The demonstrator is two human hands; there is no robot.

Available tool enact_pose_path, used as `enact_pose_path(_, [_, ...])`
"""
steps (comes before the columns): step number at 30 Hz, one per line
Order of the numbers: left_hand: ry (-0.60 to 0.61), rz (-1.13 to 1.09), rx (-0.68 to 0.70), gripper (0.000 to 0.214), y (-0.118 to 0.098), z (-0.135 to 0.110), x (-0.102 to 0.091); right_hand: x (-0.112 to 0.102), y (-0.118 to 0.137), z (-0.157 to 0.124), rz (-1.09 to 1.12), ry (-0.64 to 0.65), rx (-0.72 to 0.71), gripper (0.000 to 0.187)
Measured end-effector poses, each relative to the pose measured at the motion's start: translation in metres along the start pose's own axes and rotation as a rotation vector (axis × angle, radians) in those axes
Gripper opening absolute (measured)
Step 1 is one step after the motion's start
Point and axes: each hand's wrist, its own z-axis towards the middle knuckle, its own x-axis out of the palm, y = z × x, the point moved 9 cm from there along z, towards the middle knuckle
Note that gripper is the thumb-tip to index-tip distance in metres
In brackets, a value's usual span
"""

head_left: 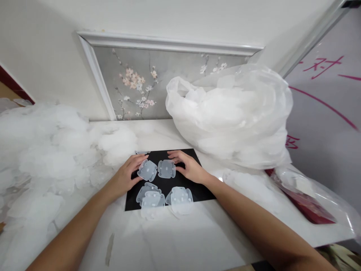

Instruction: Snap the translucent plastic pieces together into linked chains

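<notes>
My left hand (131, 174) is curled round the left edge of a translucent plastic piece (147, 170), squarish with rounded tabs and small round dots, with fingers above and thumb below. A similar plastic piece (166, 169) lies just to its right, a narrow gap between them. My right hand (188, 165) has its fingertips and thumb at that piece's right edge. Both pieces are over a black mat (183, 180). Nearer to me, overlapping plastic pieces (153, 203) lie at the left, and another small stack (181, 200) at the right, both partly past the mat's front edge.
Heaps of translucent pieces (50, 158) cover the left of the white marbled table (135, 241). A full clear plastic bag (231, 120) stands behind at the right. Further right are loose pieces (248, 184) and a red tray (313, 207) under clear plastic. A wall rises behind.
</notes>
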Motion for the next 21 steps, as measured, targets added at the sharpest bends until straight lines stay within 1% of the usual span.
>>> enact_pose_path(4, [0.005, 0.014, 0.013, 0.053, -0.0009, -0.0003, -0.0004, 0.0004, 0.0013, -0.0001, 0.001, 0.004, -0.001, 0.030])
enact_pose_path(14, [0.023, 0.033, -0.021, 0.051, -0.0020, -0.0012, -0.0007, -0.0006, 0.0044, -0.0001, -0.018, 0.004, -0.006, 0.030])
enact_pose_path(16, [0.021, 0.056, -0.013, 0.042, -0.0033, -0.0008, -0.0015, -0.0004, 0.0070, 0.0001, -0.024, 0.014, -0.015, 0.023])
enact_pose_path(18, [0.018, 0.087, -0.005, 0.022, -0.0047, 0.0000, -0.0018, 0.0012, 0.0101, 0.0004, -0.007, 0.032, -0.030, 0.009])
enact_pose_path(19, [0.001, 0.092, -0.007, 0.017, -0.0051, 0.0005, -0.0029, 0.0022, 0.0097, 0.0006, 0.024, 0.039, -0.015, 0.005])
enact_pose_path(21, [-0.074, 0.044, -0.048, 0.022, -0.0031, 0.0011, -0.0081, 0.0038, 0.0030, 0.0010, 0.156, 0.030, 0.078, 0.013])
